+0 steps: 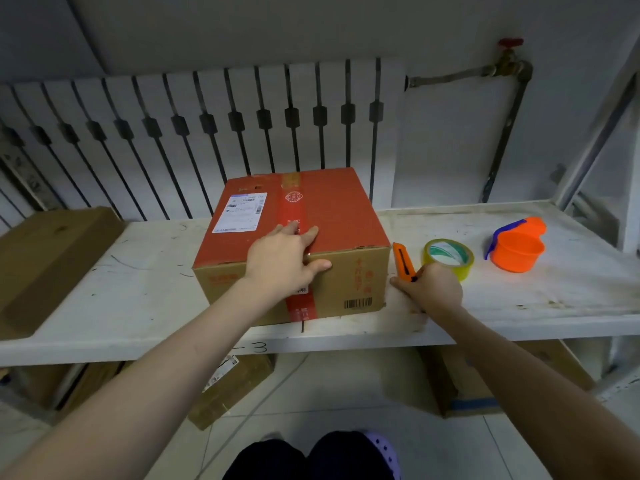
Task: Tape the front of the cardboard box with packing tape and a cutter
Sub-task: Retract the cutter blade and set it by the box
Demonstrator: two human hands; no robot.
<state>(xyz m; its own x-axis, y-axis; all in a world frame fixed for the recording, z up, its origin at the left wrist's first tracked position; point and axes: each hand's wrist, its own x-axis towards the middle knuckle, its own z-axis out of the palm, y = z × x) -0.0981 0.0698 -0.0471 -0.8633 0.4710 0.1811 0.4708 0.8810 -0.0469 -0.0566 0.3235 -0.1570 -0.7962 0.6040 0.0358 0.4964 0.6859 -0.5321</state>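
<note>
The left hand (282, 258) lies spread flat over the box's (294, 244) front top edge, steadying it, while the right hand (431, 289) seems to pinch the cutter's (404, 261) near end — tape (448, 258) just beyond it — so next comes lifting a tool.

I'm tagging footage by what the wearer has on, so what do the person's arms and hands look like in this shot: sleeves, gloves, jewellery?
Both forearms are bare right to the frame edges, so no sleeves show. The left hand and right hand wear no gloves. No rings, watch or wristband are visible. Nothing is marked or taped on either arm.
</note>
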